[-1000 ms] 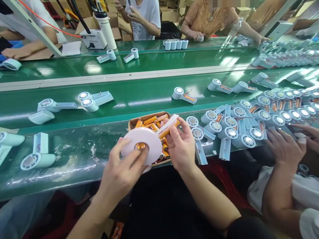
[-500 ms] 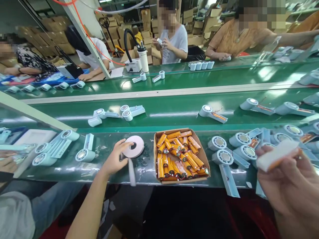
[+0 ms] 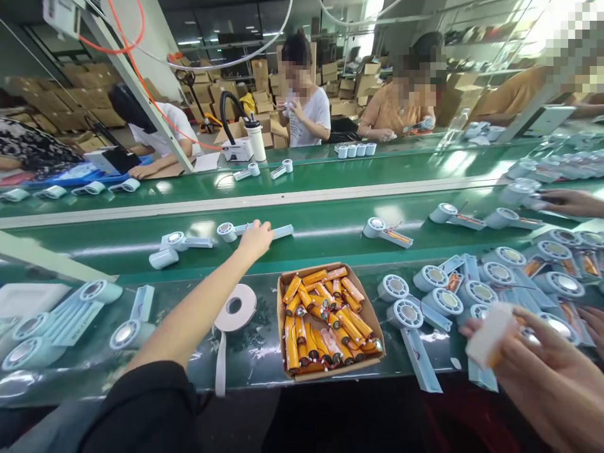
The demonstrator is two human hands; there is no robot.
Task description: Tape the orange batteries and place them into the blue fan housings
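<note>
The green worktop [image 3: 264,358] has an open box [image 3: 374,321] of orange packs [image 3: 352,322], left of my right hand [image 3: 542,371]. I've got the left hand [image 3: 257,241] over a pale blue housing [image 3: 284,231], can't tell if it's gripping. Tape roll [image 3: 246,311]'s nearer me than that hand. Right's pinching 1 white-stripped pack [image 3: 492,333].

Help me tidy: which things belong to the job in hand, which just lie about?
Apparently in use:
white-taped orange battery in right hand
blue housing under left hand
white tape roll
box of orange batteries

Likely lying about:
white bottle
clear bottle
white scrap
</note>
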